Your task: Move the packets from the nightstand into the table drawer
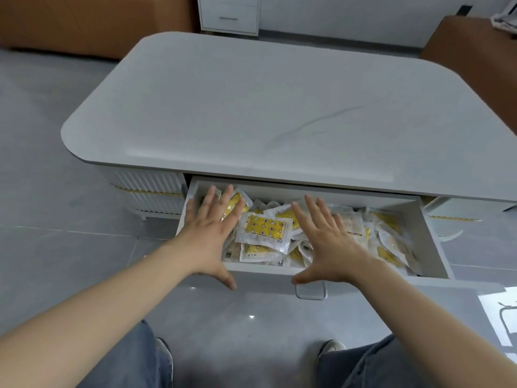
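Observation:
The table drawer [436, 242] stands pulled out under the grey table top [251, 107]. Several clear packets with yellow printed labels [264, 228] lie heaped inside it. My left hand [208, 233] hovers flat over the drawer's left part, fingers spread and straight, holding nothing. My right hand [327, 242] is spread the same way over the middle of the heap, palm down. I cannot tell whether either palm touches the packets. A metal handle [311, 292] hangs on the drawer front below my right hand.
A white nightstand with drawers [228, 14] stands at the far wall beyond the table. Brown furniture sits at the back left [84, 23] and back right [481, 57]. My legs and shoes show on the grey tiled floor [42, 191].

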A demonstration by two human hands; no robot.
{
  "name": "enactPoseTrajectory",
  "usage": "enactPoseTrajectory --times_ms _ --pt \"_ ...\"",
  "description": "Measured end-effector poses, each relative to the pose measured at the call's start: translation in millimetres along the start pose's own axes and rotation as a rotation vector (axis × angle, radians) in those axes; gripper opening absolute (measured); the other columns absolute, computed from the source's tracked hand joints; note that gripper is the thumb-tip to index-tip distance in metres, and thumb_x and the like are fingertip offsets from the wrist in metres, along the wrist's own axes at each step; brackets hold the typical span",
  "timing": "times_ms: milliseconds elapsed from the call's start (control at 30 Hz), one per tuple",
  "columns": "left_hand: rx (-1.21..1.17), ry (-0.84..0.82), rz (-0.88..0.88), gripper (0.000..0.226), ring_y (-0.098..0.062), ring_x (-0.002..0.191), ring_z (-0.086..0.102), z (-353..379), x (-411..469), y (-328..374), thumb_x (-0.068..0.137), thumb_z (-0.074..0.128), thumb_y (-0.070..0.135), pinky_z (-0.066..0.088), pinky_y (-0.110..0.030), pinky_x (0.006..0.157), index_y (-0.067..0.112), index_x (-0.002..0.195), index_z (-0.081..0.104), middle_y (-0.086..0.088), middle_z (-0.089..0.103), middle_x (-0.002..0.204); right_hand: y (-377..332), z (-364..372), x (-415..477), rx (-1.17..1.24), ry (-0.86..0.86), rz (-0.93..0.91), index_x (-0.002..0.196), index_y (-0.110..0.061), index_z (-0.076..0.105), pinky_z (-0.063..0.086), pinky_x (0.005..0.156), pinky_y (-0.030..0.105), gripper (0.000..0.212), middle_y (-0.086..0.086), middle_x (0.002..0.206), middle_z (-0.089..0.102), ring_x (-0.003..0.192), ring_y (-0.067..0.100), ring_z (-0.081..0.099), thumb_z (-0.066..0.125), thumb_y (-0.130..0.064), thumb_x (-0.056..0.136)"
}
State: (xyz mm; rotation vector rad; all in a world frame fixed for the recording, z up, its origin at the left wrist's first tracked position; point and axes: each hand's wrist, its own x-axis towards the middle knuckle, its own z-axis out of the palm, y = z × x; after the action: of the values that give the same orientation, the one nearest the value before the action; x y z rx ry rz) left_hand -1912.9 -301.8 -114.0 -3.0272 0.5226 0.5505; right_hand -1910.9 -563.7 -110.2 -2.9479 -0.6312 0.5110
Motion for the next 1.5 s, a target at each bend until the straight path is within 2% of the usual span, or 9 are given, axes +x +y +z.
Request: enactPoseTrajectory --times_ms 200,567,667,800,900,1033,1167,1333,1500 --pt "0.011 -0.006 -0.012 0.156 -0.032 0.130 -0.046 -3.4 14.3 -2.2 0.043 0.071 0.080 -0.009 -0.063 0.112 0.026 0.138 -0.040 -0.002 -0.054 0.139 5.8 -3.1 9.9 -0.020 0.036 0.020 0.141 -0.032 -0.036 -0.006 0.117 0.057 0.147 -0.001 0.149 -0.043 0.137 0.025 -0.040 0.071 -0.078 0.050" --pt "0.056 0.117 -0.077 0.155 -0.033 0.136 -0.037 -20.4 58.6 -20.5 0.043 0.065 0.086 -0.008 -0.064 0.111 0.023 0.138 -0.040 -0.002 -0.046 0.145 18.5 -24.2 53.1 -0.075 0.100 0.080 0.149 -0.023 -0.023 -0.007 0.117 0.056 0.143 0.002 0.156 -0.030 0.139 0.025 -0.035 0.070 -0.076 0.056" --pt "0.049 0.097 -0.089 0.149 -0.032 0.143 -0.023 -24.8 70.3 -26.3 0.046 0.065 0.084 -0.004 -0.063 0.113 0.024 0.145 -0.028 -0.001 -0.028 0.155 24.6 -27.1 62.9 -0.066 0.099 0.093 0.152 -0.020 -0.014 -0.008 0.118 0.054 0.135 0.001 0.160 -0.019 0.144 0.023 -0.025 0.068 -0.075 0.060" --pt "0.057 0.233 -0.058 0.120 -0.030 0.135 0.021 -32.7 79.2 -28.4 0.049 0.068 0.080 0.012 -0.055 0.114 0.023 0.144 0.021 -0.002 0.022 0.145 27.5 -28.5 72.1 -0.070 0.210 0.102 0.153 -0.021 0.010 -0.001 0.119 0.052 0.112 0.000 0.160 0.008 0.148 0.022 0.003 0.067 -0.070 0.068" --pt "-0.019 0.357 -0.058 0.092 -0.025 0.112 0.034 -33.4 87.5 -30.0 0.053 0.073 0.072 0.030 -0.041 0.103 0.023 0.125 0.042 0.001 0.036 0.125 28.6 -26.0 79.6 -0.080 0.354 0.103 0.142 -0.025 0.038 0.012 0.120 0.050 0.088 0.000 0.149 0.034 0.139 0.022 0.029 0.070 -0.063 0.070" --pt "-0.041 0.442 -0.077 0.075 -0.024 0.106 0.037 -29.1 100.0 -30.4 0.061 0.075 0.060 0.034 -0.040 0.095 0.022 0.118 0.046 0.001 0.038 0.116 34.4 -13.4 92.6 -0.036 0.581 0.094 0.108 -0.019 0.065 0.039 0.104 0.047 0.058 0.001 0.116 0.060 0.103 0.027 0.059 0.083 -0.049 0.062" --pt "-0.046 0.481 -0.068 0.072 -0.027 0.100 0.040 -23.9 103.9 -32.6 0.054 0.080 0.055 0.035 -0.042 0.090 0.019 0.109 0.051 -0.001 0.041 0.110 36.3 -4.9 102.8 -0.036 0.747 0.108 0.089 -0.017 0.064 0.048 0.088 0.042 0.044 -0.001 0.094 0.061 0.079 0.026 0.058 0.087 -0.039 0.059" --pt "-0.030 0.503 -0.044 0.073 -0.027 0.100 0.041 -22.8 102.2 -35.7 0.053 0.079 0.056 0.036 -0.042 0.090 0.020 0.110 0.052 -0.001 0.042 0.110 32.4 -1.6 117.0 -0.056 0.870 0.178 0.078 -0.015 0.058 0.044 0.079 0.037 0.036 0.000 0.078 0.054 0.066 0.025 0.049 0.086 -0.028 0.061" --pt "-0.083 0.439 -0.031 0.075 -0.026 0.109 0.038 -27.9 97.4 -34.2 0.060 0.076 0.057 0.032 -0.040 0.098 0.022 0.121 0.049 0.000 0.040 0.119 18.3 -15.3 116.7 0.027 0.696 0.255 0.083 -0.015 0.059 0.045 0.080 0.035 0.033 0.000 0.081 0.055 0.071 0.025 0.053 0.084 -0.024 0.064"
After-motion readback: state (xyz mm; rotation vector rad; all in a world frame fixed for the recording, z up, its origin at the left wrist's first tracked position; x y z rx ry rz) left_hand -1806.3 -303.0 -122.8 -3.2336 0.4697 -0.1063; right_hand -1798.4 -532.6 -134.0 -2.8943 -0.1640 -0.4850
